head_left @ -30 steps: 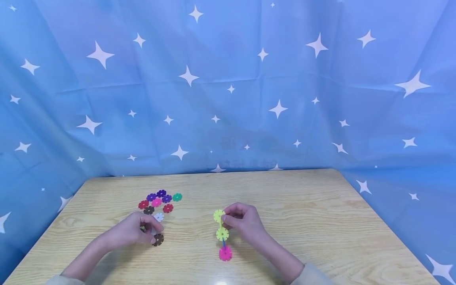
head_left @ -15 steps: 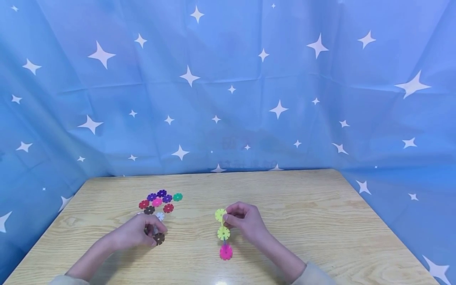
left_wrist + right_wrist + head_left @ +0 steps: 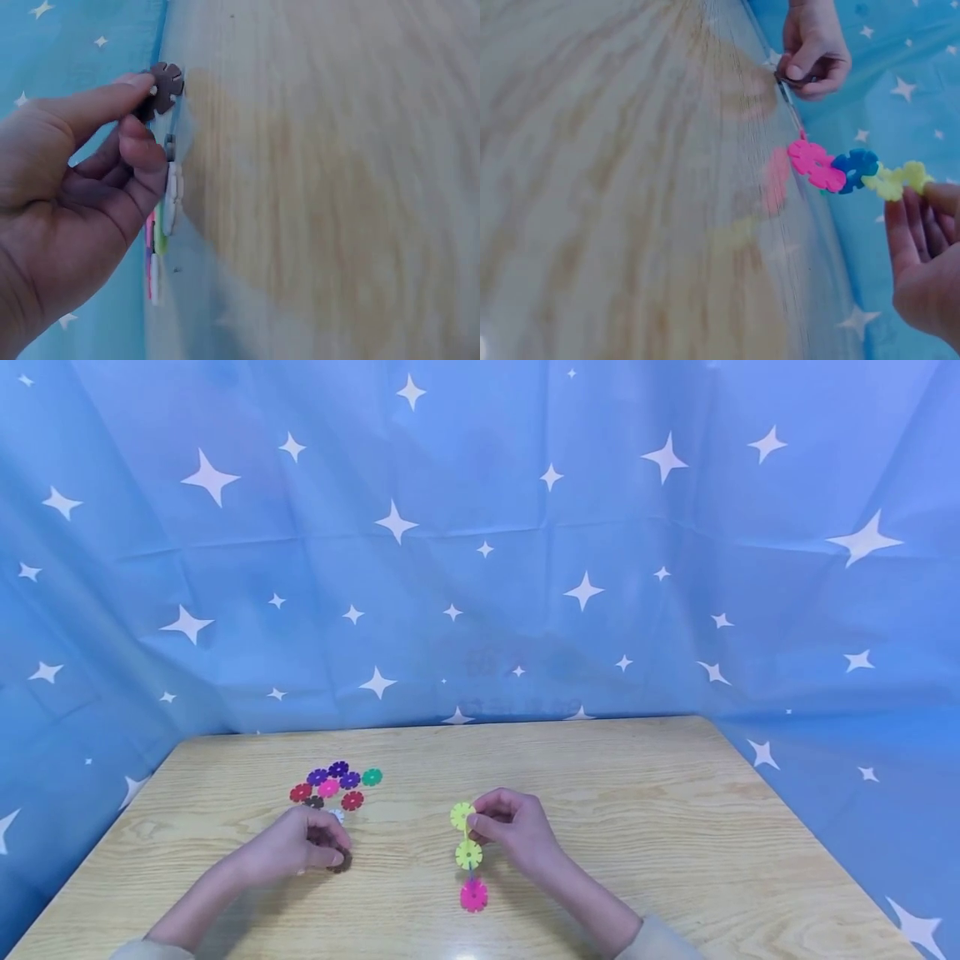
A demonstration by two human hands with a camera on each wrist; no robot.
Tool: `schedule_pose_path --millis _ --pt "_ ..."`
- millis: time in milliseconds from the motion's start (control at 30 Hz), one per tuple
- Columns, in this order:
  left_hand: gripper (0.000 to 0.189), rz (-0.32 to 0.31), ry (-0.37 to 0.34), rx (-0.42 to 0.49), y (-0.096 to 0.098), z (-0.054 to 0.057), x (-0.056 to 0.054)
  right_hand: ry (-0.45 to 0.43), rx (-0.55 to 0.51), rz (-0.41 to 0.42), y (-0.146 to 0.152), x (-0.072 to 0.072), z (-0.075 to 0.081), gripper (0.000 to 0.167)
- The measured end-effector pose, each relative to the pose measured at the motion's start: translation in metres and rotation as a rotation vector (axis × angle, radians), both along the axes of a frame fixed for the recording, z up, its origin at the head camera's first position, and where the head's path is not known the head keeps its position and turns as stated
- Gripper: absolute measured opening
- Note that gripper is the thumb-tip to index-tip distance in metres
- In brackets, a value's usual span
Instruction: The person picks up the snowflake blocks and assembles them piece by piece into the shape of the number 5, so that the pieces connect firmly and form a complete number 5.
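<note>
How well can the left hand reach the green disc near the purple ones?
Probably yes: the green disc lies uncovered beyond the left hand, but that hand pinches a brown disc.

"What's behind the worktop [image 3: 600, 777]?"
"A blue cloth [image 3: 495, 585], creased and scattered with white four-pointed stars [image 3: 211, 478]. It hangs across the far side and along the left and right."
"And the worktop itself?"
"Pale wood grain running left to right, rounded far corners, a bright glint of light [image 3: 465, 956] on the near part."

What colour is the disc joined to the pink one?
That disc is blue, clearest in the right wrist view.
</note>
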State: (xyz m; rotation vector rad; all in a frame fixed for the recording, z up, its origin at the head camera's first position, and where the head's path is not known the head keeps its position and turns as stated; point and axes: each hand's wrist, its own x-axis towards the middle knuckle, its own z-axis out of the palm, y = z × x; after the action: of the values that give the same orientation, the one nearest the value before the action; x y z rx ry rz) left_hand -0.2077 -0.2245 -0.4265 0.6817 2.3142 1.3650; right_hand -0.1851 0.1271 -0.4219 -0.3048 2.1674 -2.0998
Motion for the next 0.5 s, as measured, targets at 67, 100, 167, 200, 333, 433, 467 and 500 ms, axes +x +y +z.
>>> schedule_pose_path --millis 67,100,167,200,333,433,467,500 --pt "0.011 0.024 0.003 0.022 0.001 0.0 -0.003 -0.002 -0.004 -0.005 0.0 0.0 0.0 0.019" --pt "0.013 0.042 0.01 0.028 0.002 0.0 -0.004 -0.002 -0.005 -0.006 0.0 0.0 0.0 0.019" --pt "0.016 0.07 0.025 0.04 0.004 0.001 -0.005 0.001 -0.008 -0.006 0.0 0.0 0.0 0.019" --pt "0.017 0.081 0.027 0.049 0.006 0.002 -0.006 0.001 -0.01 -0.006 0.001 0.0 0.0 0.019" --pt "0.018 0.082 0.018 0.097 0.019 0.007 -0.005 0.002 -0.01 -0.007 0.001 0.0 -0.001 0.018" --pt "0.018 0.067 0.005 0.151 0.032 0.01 -0.002 0.002 -0.01 -0.009 0.001 0.0 -0.002 0.019" --pt "0.019 0.064 0.007 0.17 0.036 0.011 -0.001 0.001 -0.011 -0.01 0.001 0.0 -0.002 0.019" --pt "0.02 0.062 0.011 0.187 0.04 0.012 -0.001 0.003 -0.011 -0.01 0.001 0.0 -0.002 0.019"
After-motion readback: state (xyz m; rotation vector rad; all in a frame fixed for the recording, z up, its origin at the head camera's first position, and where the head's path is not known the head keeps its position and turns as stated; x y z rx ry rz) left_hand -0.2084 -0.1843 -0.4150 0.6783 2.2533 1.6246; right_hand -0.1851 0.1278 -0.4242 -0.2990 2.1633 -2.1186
